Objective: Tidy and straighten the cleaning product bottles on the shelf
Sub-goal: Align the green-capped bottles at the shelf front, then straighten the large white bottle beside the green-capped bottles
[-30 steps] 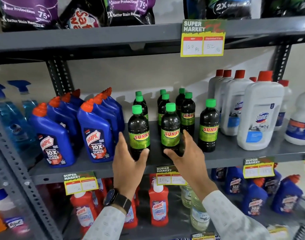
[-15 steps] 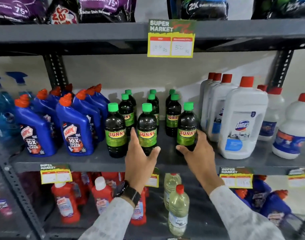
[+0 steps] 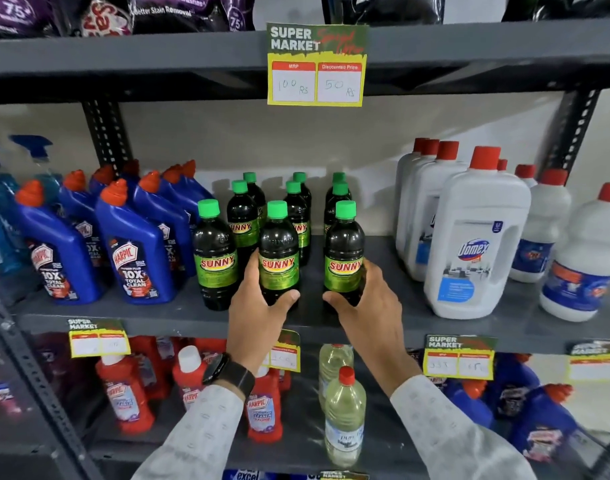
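Dark Sunny bottles with green caps stand in three rows on the grey middle shelf (image 3: 393, 317). My left hand (image 3: 258, 313) wraps the base of the front middle Sunny bottle (image 3: 279, 251). My right hand (image 3: 369, 310) grips the base of the front right Sunny bottle (image 3: 345, 251). The front left Sunny bottle (image 3: 215, 258) stands untouched beside my left hand. Both held bottles are upright with labels facing me.
Blue Harpic bottles (image 3: 134, 251) crowd the shelf's left, white Domex jugs (image 3: 476, 237) its right. A yellow price tag (image 3: 317, 64) hangs from the shelf above. Red Harpic bottles (image 3: 123, 393) and clear bottles (image 3: 345, 414) fill the lower shelf.
My left hand shifted from the left front bottle to the middle one and my right hand to the right one. Both hands now close around the bottle bases.
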Demonstrator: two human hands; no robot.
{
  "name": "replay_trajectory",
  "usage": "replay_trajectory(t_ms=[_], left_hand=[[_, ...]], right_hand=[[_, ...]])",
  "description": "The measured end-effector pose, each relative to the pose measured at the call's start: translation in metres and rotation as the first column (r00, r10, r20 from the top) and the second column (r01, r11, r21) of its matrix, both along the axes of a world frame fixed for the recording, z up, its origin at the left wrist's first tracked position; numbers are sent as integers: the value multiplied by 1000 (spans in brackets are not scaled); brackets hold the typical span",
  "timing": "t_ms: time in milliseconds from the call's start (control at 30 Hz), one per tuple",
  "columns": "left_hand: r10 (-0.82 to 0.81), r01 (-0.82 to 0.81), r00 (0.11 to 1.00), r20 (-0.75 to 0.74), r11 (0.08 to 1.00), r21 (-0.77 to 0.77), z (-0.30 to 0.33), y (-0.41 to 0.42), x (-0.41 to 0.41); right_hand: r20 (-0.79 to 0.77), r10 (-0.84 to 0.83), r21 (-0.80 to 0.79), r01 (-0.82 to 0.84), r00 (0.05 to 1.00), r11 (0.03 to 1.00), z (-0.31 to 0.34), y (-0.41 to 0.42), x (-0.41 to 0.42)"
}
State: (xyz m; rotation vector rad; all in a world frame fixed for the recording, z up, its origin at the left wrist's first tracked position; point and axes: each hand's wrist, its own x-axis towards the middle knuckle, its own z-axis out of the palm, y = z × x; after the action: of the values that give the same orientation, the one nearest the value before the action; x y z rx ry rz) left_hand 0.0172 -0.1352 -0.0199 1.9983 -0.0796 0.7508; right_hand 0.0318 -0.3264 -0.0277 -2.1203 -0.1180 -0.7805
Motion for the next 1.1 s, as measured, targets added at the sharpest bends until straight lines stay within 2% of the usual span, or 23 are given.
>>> replay_trajectory(t_ms=[433,533,600,667,733,800,900,1000,1100], left_hand=[[-19,17,999,30,999,49,-3,1,-3],[57,-58,993,100,998,3,-8,-5,-17],[122,-118,966,229,993,-32,-14,-14,-32],[104,-105,930,352,994,-15,-17,-32,-45],[-17,-6,923,385,998,59,-12,-61,-51],[-161,129,930,329,985,116,-3,-99,-51],[-317,310,935,156,948,72,8,-159,-40],[-414,414,909,-45,910,-3,19,-198,-14],[-504,497,857,-109,863,-88,19,-216,8]], right_hand=[[26,-19,-67,21,999,998,-3,8,-11],[23,3,-59,-1,1000,998,0,-1,-22],[123,-15,-61,22,992,998,1,-20,-34],[255,-52,-15,58,966,998,5,-49,-45],[356,-116,55,103,927,993,10,-85,-52],[401,-188,124,150,897,981,16,-123,-52],[264,-229,229,170,937,958,19,-176,-45],[17,-13,215,9,1000,977,20,-216,-27],[-125,151,160,-131,981,979,19,-232,-10]])
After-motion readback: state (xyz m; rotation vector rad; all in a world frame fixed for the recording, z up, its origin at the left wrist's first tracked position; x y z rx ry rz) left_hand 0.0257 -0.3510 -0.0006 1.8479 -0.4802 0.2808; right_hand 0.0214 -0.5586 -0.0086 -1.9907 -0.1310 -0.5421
